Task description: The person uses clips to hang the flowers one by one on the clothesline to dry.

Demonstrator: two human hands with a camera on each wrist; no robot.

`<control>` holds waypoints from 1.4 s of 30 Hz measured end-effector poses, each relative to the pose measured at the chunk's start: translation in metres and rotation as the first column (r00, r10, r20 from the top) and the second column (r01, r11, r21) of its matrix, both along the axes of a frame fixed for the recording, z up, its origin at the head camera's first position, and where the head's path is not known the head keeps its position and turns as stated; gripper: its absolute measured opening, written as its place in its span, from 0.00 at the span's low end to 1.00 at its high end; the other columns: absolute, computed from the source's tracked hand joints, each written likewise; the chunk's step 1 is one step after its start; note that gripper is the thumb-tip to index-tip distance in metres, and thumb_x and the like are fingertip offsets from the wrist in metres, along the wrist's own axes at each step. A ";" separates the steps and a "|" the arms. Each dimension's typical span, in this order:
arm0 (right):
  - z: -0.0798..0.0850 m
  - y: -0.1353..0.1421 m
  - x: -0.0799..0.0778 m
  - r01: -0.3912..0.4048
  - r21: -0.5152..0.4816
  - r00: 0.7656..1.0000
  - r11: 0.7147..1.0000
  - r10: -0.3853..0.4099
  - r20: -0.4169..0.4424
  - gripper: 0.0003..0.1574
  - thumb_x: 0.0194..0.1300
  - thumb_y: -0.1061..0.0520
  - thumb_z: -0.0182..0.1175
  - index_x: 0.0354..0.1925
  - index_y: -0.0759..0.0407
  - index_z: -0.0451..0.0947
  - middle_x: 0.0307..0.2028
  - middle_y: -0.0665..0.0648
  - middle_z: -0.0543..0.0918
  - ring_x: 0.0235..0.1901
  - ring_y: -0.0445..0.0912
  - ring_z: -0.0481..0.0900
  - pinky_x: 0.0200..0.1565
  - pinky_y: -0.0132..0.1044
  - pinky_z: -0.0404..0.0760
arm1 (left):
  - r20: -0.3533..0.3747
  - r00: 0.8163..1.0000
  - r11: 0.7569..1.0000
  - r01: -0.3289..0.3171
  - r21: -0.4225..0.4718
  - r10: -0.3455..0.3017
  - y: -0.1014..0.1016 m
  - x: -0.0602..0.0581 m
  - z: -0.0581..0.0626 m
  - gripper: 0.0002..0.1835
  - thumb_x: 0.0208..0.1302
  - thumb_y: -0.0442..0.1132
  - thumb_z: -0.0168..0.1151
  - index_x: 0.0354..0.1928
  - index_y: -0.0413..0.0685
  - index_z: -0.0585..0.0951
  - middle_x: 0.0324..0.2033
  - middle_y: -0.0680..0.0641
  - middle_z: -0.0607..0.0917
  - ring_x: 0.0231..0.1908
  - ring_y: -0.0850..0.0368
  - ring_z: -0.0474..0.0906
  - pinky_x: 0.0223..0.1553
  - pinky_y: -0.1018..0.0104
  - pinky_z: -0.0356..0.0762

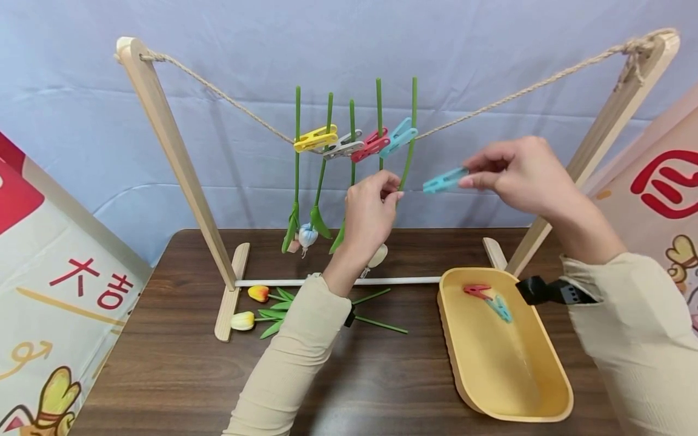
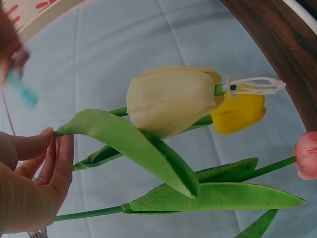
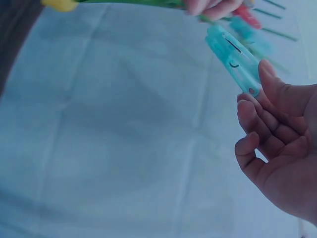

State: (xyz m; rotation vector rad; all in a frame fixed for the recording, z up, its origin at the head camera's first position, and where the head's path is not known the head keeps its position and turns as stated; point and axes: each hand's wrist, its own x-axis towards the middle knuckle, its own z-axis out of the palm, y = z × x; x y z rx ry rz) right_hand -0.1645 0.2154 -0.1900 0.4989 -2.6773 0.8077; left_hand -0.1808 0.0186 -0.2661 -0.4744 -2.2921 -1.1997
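Observation:
My left hand [image 1: 368, 212] pinches the green stem [image 1: 409, 160] of an artificial tulip that hangs head down. Its cream bloom [image 2: 171, 99] shows in the left wrist view, with a leaf by my fingertips. In my right hand [image 1: 526, 172], thumb and fingers pinch a light blue clothespin [image 1: 444, 180], held in the air right of that stem and apart from the rope [image 1: 551, 77]. Along the rope sit a yellow clothespin [image 1: 315, 139], a grey one [image 1: 343, 145], a red one [image 1: 371, 144] and another blue one [image 1: 399, 138], among several upside-down flower stems.
The rope sags between two wooden posts [image 1: 177, 163], joined low down by a white bar [image 1: 403, 280]. A yellow bin [image 1: 491, 369] at the right holds a red clothespin [image 1: 477, 291] and a blue one [image 1: 498, 309]. Loose tulips [image 1: 243, 321] lie on the table, partly behind my left sleeve.

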 end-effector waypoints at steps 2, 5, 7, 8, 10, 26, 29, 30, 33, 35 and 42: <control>0.013 -0.007 -0.001 -0.003 -0.005 1.000 1.000 0.003 -0.022 0.09 0.52 0.60 0.68 0.33 0.65 0.83 0.21 0.54 0.81 0.17 0.37 0.71 0.20 0.26 0.65 | -0.002 1.000 1.000 0.000 0.002 0.000 0.000 0.000 0.000 0.04 0.57 0.34 0.63 0.34 0.41 0.82 0.28 0.49 0.84 0.30 0.59 0.79 0.39 0.67 0.72; 0.029 -0.014 -0.004 -0.001 0.015 0.997 1.000 0.002 -0.077 0.11 0.53 0.59 0.68 0.33 0.66 0.83 0.21 0.53 0.81 0.17 0.35 0.71 0.21 0.25 0.64 | -0.010 1.000 1.000 -0.002 0.000 0.002 0.000 0.000 0.000 0.04 0.57 0.34 0.63 0.34 0.42 0.82 0.29 0.49 0.84 0.31 0.59 0.79 0.39 0.67 0.72; 0.037 -0.017 -0.007 0.004 0.039 0.993 0.999 0.001 -0.119 0.11 0.53 0.59 0.67 0.33 0.66 0.83 0.20 0.53 0.81 0.17 0.33 0.70 0.21 0.25 0.64 | -0.017 1.000 1.000 -0.005 -0.003 0.005 0.000 0.000 0.000 0.04 0.58 0.34 0.63 0.35 0.42 0.82 0.29 0.49 0.84 0.31 0.59 0.79 0.39 0.68 0.71; 0.041 -0.019 -0.008 0.013 0.053 0.990 0.999 -0.005 -0.144 0.11 0.53 0.59 0.67 0.33 0.66 0.83 0.20 0.53 0.81 0.16 0.33 0.69 0.21 0.25 0.64 | -0.020 1.000 1.000 -0.006 -0.004 0.006 0.000 0.000 0.000 0.04 0.58 0.34 0.63 0.35 0.42 0.82 0.29 0.49 0.84 0.31 0.59 0.79 0.39 0.68 0.71; 0.046 -0.022 -0.009 0.034 0.070 0.983 0.997 -0.020 -0.184 0.10 0.53 0.60 0.67 0.33 0.67 0.83 0.19 0.52 0.81 0.15 0.32 0.68 0.21 0.24 0.63 | -0.024 1.000 1.000 -0.008 -0.007 0.008 0.000 0.000 0.001 0.04 0.58 0.34 0.63 0.35 0.42 0.82 0.29 0.49 0.84 0.31 0.59 0.79 0.39 0.68 0.71; 0.050 -0.036 -0.017 0.065 0.169 0.967 0.983 -0.020 -0.253 0.08 0.54 0.59 0.66 0.27 0.65 0.84 0.24 0.61 0.83 0.17 0.30 0.65 0.22 0.25 0.61 | -0.021 1.000 1.000 -0.014 0.008 0.014 0.001 0.000 0.002 0.05 0.57 0.34 0.63 0.35 0.42 0.82 0.28 0.49 0.84 0.30 0.60 0.79 0.38 0.69 0.71; 0.048 -0.038 -0.018 0.042 0.199 0.969 0.979 0.009 -0.246 0.07 0.54 0.59 0.66 0.26 0.65 0.84 0.23 0.60 0.83 0.19 0.35 0.69 0.23 0.26 0.62 | -0.021 1.000 1.000 -0.011 0.003 0.011 0.001 0.000 0.002 0.05 0.57 0.34 0.64 0.35 0.42 0.82 0.28 0.49 0.84 0.30 0.60 0.79 0.38 0.68 0.72; 0.048 -0.039 -0.018 0.035 0.210 0.971 0.977 0.017 -0.240 0.07 0.55 0.60 0.66 0.26 0.64 0.84 0.23 0.60 0.83 0.20 0.37 0.71 0.23 0.27 0.62 | -0.020 1.000 1.000 -0.009 0.001 0.009 0.001 0.000 0.002 0.05 0.57 0.34 0.64 0.35 0.42 0.82 0.28 0.49 0.84 0.30 0.60 0.79 0.38 0.68 0.72; 0.046 -0.040 -0.018 0.016 0.225 0.975 0.974 0.034 -0.218 0.07 0.55 0.60 0.65 0.26 0.64 0.84 0.23 0.60 0.83 0.22 0.44 0.73 0.23 0.29 0.63 | -0.016 1.000 1.000 0.001 -0.011 -0.001 0.001 0.000 0.002 0.04 0.57 0.34 0.64 0.34 0.42 0.83 0.28 0.49 0.84 0.31 0.60 0.80 0.37 0.68 0.72; 0.044 -0.040 -0.019 0.005 0.226 0.978 0.974 0.042 -0.205 0.07 0.55 0.61 0.65 0.25 0.65 0.84 0.23 0.60 0.83 0.22 0.46 0.73 0.23 0.30 0.63 | -0.009 1.000 1.000 0.007 -0.023 -0.007 0.001 0.001 0.003 0.04 0.57 0.33 0.63 0.34 0.42 0.83 0.29 0.50 0.84 0.31 0.60 0.80 0.37 0.68 0.72; 0.041 -0.037 -0.018 0.010 0.208 0.994 0.978 0.014 -0.111 0.09 0.57 0.57 0.64 0.29 0.64 0.84 0.21 0.57 0.82 0.20 0.44 0.71 0.23 0.31 0.63 | -0.018 1.000 0.999 0.017 -0.044 -0.018 0.000 0.000 0.000 0.04 0.57 0.33 0.63 0.34 0.43 0.83 0.29 0.50 0.84 0.31 0.60 0.79 0.37 0.71 0.72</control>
